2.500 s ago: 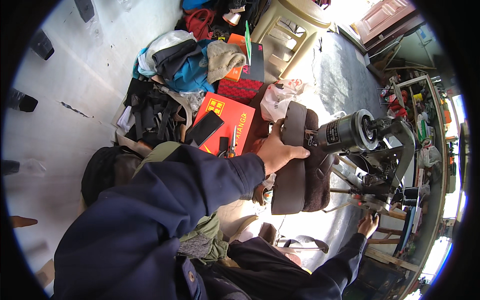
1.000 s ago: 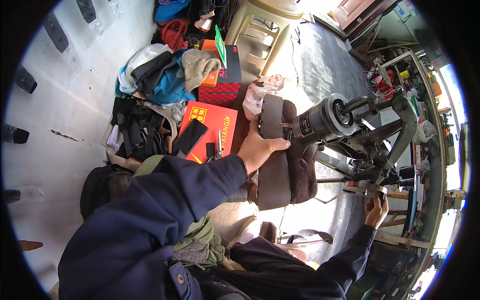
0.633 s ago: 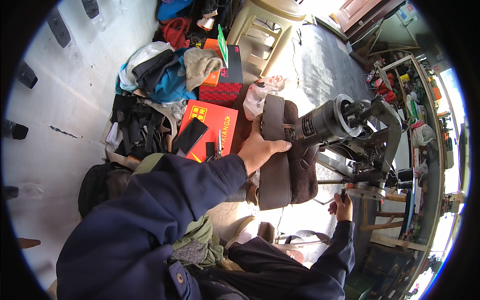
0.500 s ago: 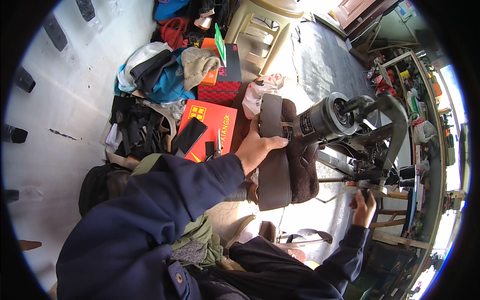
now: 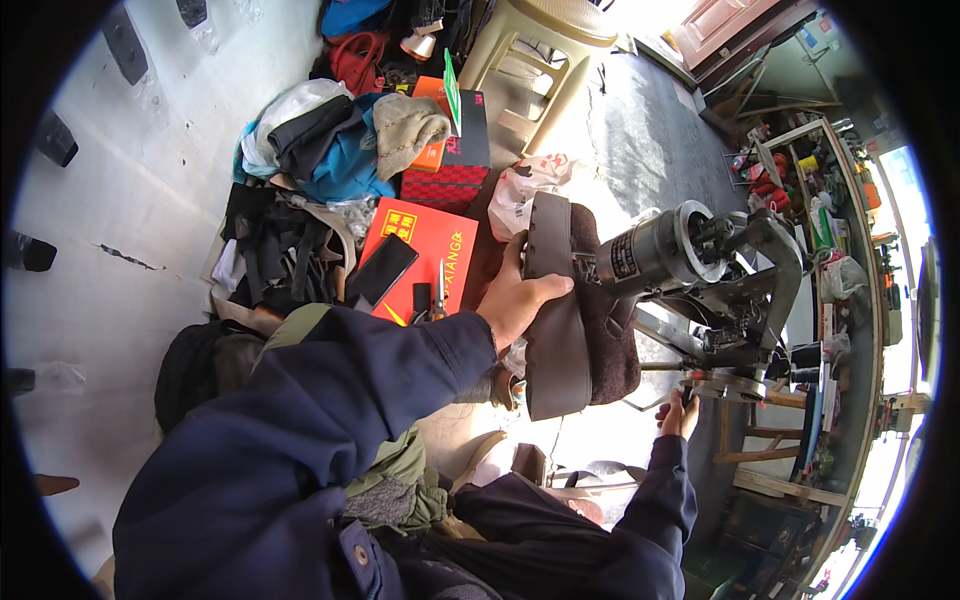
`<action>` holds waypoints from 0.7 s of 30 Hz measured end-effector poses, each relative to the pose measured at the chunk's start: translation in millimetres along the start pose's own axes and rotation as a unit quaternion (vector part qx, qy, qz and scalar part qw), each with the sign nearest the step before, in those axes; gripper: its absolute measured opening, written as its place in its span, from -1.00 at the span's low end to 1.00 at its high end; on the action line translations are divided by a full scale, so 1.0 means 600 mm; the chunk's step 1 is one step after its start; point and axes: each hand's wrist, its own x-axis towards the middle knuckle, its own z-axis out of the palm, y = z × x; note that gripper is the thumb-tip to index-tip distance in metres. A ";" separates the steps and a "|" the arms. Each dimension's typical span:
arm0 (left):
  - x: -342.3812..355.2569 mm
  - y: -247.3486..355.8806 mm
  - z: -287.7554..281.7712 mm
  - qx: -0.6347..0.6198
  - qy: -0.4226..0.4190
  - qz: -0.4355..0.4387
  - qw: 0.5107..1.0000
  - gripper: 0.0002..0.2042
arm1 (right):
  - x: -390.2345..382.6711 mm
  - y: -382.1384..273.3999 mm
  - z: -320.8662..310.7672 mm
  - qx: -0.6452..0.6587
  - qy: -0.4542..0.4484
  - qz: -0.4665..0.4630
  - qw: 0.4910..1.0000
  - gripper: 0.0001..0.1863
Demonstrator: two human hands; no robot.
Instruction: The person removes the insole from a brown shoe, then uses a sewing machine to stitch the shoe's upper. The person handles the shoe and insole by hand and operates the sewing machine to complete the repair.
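My left hand (image 5: 518,302) grips a shoe by its thick grey-brown sole (image 5: 556,365), thumb over the sole's edge. The shoe's dark brown fuzzy upper (image 5: 613,372) faces the sewing machine (image 5: 668,250), a metal hand-cranked one, and the shoe sits against its cylindrical head. The stitching point is hidden by the shoe and head. At the machine's lower side, the fingers of my right hand (image 5: 679,418) are closed round a small dark crank handle (image 5: 687,396) by the wheel (image 5: 735,386).
Left of the shoe lie a red box (image 5: 432,245), a black phone (image 5: 382,270) and scissors (image 5: 440,290). Behind them are piled clothes (image 5: 330,150) and a cream plastic stool (image 5: 545,60). A cluttered shelf (image 5: 850,180) runs along the right.
My right hand has swung left and slightly down round the wheel with the crank handle. My left hand still holds the shoe at the machine; the whole view has shifted slightly.
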 end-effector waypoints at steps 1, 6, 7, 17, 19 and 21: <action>-0.001 -0.002 0.001 -0.012 0.003 -0.004 1.000 -0.06 | -0.013 -0.018 0.003 0.070 -0.003 0.096 0.993 -0.67; -0.003 0.002 0.000 -0.001 0.021 -0.012 1.000 -0.04 | -0.121 -0.153 0.071 0.360 -0.285 0.145 0.876 -0.54; -0.006 0.003 0.000 -0.007 0.020 -0.014 1.000 -0.05 | -0.139 -0.191 0.090 0.399 -0.290 0.046 0.869 -0.57; -0.015 0.022 0.001 0.016 0.008 -0.020 1.000 -0.08 | -0.214 -0.433 0.139 0.154 -0.400 -0.082 0.900 -0.64; -0.013 0.020 0.000 0.013 0.010 -0.017 1.000 -0.07 | -0.225 -0.435 0.149 0.159 -0.423 -0.078 0.889 -0.65; -0.011 0.015 -0.002 0.005 0.005 -0.019 1.000 -0.07 | -0.228 -0.437 0.157 0.180 -0.416 -0.045 0.890 -0.67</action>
